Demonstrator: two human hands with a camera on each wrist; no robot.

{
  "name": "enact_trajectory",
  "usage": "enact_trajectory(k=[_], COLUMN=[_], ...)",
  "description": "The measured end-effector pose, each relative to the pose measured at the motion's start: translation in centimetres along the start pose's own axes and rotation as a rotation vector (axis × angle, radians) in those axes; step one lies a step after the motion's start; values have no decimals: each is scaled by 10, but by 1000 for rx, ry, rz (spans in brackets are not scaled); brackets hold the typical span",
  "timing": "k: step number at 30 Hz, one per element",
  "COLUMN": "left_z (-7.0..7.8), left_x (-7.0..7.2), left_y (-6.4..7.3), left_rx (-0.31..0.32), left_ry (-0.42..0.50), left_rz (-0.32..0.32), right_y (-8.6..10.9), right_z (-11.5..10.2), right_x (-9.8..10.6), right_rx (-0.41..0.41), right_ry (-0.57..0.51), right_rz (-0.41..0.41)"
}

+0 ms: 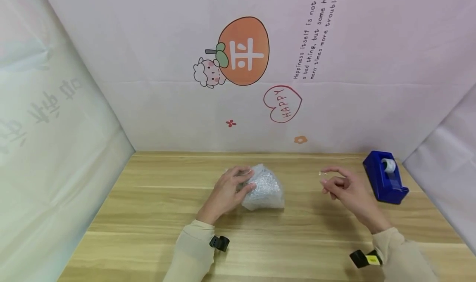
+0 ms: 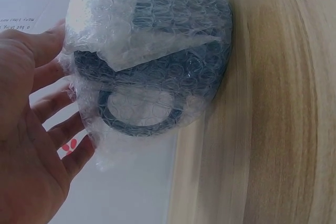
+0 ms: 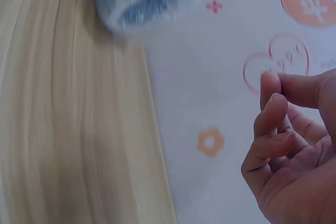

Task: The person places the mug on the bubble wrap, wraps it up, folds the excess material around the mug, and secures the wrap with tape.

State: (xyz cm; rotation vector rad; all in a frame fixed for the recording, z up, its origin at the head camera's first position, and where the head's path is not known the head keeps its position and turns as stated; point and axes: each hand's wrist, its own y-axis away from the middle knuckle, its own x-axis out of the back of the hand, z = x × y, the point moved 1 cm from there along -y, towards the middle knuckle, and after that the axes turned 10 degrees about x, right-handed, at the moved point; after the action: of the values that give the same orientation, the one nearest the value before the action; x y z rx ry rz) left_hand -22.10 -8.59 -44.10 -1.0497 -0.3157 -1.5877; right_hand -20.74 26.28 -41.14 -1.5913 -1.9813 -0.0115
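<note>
A dark mug wrapped in bubble wrap (image 1: 265, 189) sits on the wooden table. Through the clear layers in the left wrist view, the dark blue mug (image 2: 176, 17) and its handle (image 2: 137, 129) show, with a loose flap of wrap folded across. My left hand (image 1: 228, 191) holds the bundle from its left side, thumb and fingers curved round the wrap. To the right of it, in the air, my right hand (image 1: 343, 189) pinches a small strip of clear tape (image 1: 322, 175) between thumb and forefinger. The strip can hardly be made out in the right wrist view.
A blue tape dispenser (image 1: 384, 181) with a roll of tape (image 1: 389, 165) stands at the table's right, beyond my right hand. Behind the table (image 1: 148, 216) hangs a printed white cloth (image 1: 167, 108), and more cloth borders both sides.
</note>
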Motion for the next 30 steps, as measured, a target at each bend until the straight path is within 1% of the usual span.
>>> enact_trajectory(k=[7, 14, 16, 22, 26, 30], left_z=[1, 2, 2, 2, 2, 3], left_x=[0, 2, 3, 4, 4, 4], left_y=[-1, 1, 1, 1, 1, 1], left_rx=[8, 4, 9, 13, 9, 7], left_ry=[-21, -64, -65, -75, -76, -72], left_rz=[-28, -44, -52, -59, -56, -54], right_y=[-18, -35, -40, -54, -60, -65], right_z=[-19, -36, -41, -52, -52, -52], right_x=[-32, -66, -75, -93, -101, -107], right_rx=[43, 71, 74, 104, 154, 181], right_ry=[-36, -134, -142, -69, -17, 48], right_rz=[-64, -144, -159, -183, -202, -226])
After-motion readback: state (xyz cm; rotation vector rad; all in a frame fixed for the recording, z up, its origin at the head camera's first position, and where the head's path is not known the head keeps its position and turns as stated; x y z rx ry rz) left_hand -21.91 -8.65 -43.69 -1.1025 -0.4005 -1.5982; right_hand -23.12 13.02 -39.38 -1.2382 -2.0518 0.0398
